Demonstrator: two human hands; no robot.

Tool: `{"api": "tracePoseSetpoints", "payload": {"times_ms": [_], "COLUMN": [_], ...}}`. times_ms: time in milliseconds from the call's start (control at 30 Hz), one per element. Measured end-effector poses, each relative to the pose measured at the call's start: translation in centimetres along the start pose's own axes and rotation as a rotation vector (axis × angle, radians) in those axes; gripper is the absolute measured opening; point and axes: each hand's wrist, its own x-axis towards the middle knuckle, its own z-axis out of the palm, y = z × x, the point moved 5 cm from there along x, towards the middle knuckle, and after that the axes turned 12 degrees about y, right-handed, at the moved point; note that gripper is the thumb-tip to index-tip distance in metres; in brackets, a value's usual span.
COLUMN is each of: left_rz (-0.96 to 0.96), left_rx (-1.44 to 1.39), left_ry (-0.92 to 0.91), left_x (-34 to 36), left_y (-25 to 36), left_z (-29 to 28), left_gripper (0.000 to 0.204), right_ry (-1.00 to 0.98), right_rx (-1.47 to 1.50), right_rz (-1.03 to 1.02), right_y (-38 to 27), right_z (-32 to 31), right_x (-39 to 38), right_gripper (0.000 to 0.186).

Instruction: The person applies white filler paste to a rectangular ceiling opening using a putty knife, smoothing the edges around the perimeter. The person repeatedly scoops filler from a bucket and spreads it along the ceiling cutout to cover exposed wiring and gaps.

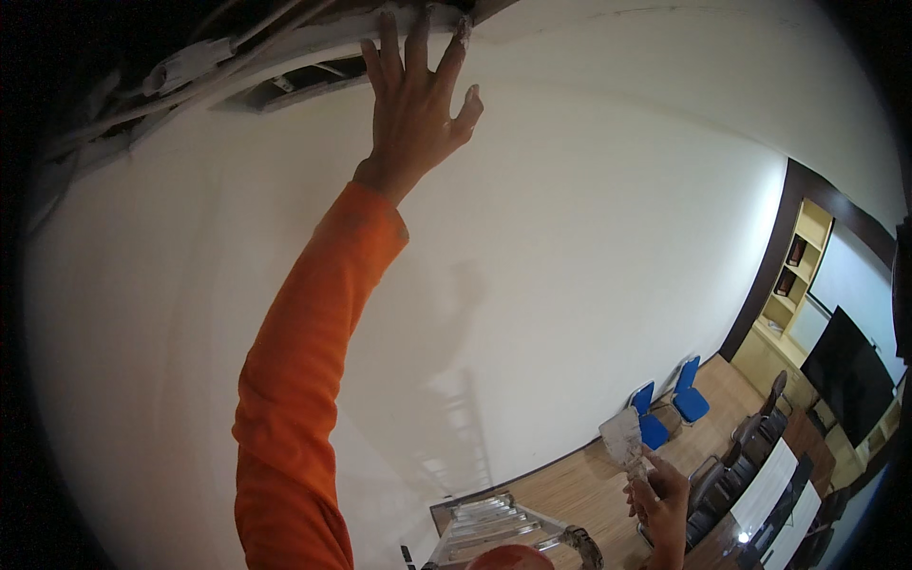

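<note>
Left hand (413, 123) open, fingers spread at ceiling edge (328, 35); right hand (667, 499) grips scraper (622, 438). Risk: overreaching above ladder (489, 521) could cost balance; loose grip, dropped scraper.

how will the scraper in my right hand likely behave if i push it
The scraper seems light: the right hand alone holds it. Its broad, flat blade may flex slightly, and its pale smears could drag.

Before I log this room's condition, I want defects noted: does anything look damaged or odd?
Yes, at upper left: a dark gap breaks the pale wall, and pipe-like pieces show beside it, near the left hand. It looks odd against the otherwise smooth surface; whether damaged or unfinished, I can't tell.
</note>
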Motion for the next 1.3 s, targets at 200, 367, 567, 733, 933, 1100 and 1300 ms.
{"api": "tracePoseSetpoints", "payload": {"times_ms": [200,367,567,733,933,1100,1300], "left_rz": [0.054,0.088,0.105,0.159,0.140,0.122,0.155], "left_rx": [0.105,0.183,0.327,0.408,0.382,0.278,0.114], "left_ry": [0.020,-0.027,-0.199,-0.215,-0.212,-0.181,-0.038], "left_x": [-1.0,-0.1,1.1,2.5,3.9,3.3,3.4], "left_y": [-0.3,0.2,0.6,1.0,-0.1,-0.6,-0.3], "left_z": [1.0,0.4,-0.8,-1.3,-1.3,-2.5,-4.3], "left_gripper": [0.061,0.056,0.056,0.055,0.056,0.055,0.047], "right_ry": [-0.013,-0.026,0.009,-0.020,-0.042,-0.015,-0.045], "right_rx": [0.055,0.037,0.037,0.052,0.019,0.018,0.000], "right_rz": [0.007,0.030,0.044,0.050,0.039,0.062,0.132], "right_y": [1.7,2.3,2.3,2.1,2.0,1.0,1.3], "right_z": [-0.7,-1.3,-1.5,-1.9,-2.4,-2.2,-2.8], "right_x": [1.0,1.2,1.4,1.5,1.3,0.8,1.0], "right_gripper": [0.050,0.051,0.052,0.052,0.050,0.050,0.050]}}
